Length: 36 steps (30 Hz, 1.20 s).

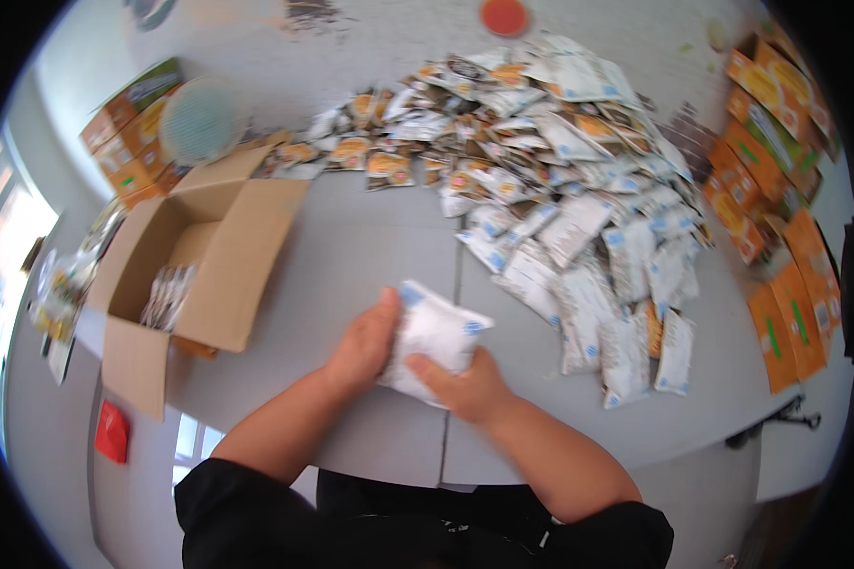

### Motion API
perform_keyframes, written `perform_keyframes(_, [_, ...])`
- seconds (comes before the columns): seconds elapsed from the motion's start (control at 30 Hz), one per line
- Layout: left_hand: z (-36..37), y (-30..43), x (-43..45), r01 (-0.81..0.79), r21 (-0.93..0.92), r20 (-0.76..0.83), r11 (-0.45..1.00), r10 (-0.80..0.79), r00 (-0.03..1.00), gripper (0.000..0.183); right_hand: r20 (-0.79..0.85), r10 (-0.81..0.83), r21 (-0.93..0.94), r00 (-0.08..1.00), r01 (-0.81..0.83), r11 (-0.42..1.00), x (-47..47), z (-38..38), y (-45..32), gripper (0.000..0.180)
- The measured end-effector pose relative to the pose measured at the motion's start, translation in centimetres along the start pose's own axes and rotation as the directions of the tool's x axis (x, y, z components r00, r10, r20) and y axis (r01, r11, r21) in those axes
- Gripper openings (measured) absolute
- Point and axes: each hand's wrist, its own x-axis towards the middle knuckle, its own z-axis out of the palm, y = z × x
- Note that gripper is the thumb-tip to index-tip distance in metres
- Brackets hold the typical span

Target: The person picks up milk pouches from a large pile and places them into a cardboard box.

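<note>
Both of my hands hold a white packet with blue corner prints (438, 338) above the grey table, near its front edge. My left hand (364, 345) presses against the packet's left side. On the lower right side, my right hand (462, 384) grips it with the thumb on top. A large heap of similar packets, some showing brown and orange faces (512, 142), spreads over the back and right of the table. At the left stands an open cardboard box (217, 284) with several packets (167, 297) upright inside. Whether more than one packet is in my hands, I cannot tell.
Orange printed cartons (790, 306) are piled along the right side, and more cartons (132, 146) stand at the back left beside a pale blue round mesh object (203, 121). A red round object (504, 17) lies at the far edge. Clear plastic items (60, 291) are at far left.
</note>
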Motion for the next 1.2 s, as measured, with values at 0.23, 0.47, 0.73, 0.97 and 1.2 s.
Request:
perform_keyframes(0.23, [-0.5, 0.7, -0.7, -0.045, 0.167, 0.251, 0.985, 0.001, 0.968, 0.038, -0.041, -0.094, 0.048, 0.995, 0.096, 0.994, 0.7, -0.9, -0.9, 0.037])
perform_keyframes(0.47, [-0.3, 0.7, -0.8, -0.042, 0.113, 0.291, 0.993, 0.007, 0.957, 0.037, -0.143, -0.056, 0.172, 0.988, 0.08, 0.982, 2.2, -2.1, 0.0, 0.046])
perform_keyframes(0.73, [0.4, 0.1, -0.4, 0.206, -0.126, 0.441, 0.97, -0.131, 0.888, 0.048, -0.194, -0.013, 0.246, 0.981, 0.061, 0.967, 2.5, -1.7, 0.0, 0.035])
perform_keyframes(0.97, [0.7, 0.6, -0.8, 0.068, 0.102, 0.373, 0.992, -0.101, 0.922, 0.038, -0.247, -0.117, 0.161, 0.962, 0.16, 0.974, 2.2, -1.6, -0.1, 0.031])
perform_keyframes(1.2, [0.4, -0.6, -0.5, 0.185, -0.098, 0.445, 0.978, -0.124, 0.887, 0.044, -0.206, -0.095, 0.264, 0.974, 0.149, 0.953, 2.7, -3.6, 1.9, 0.042])
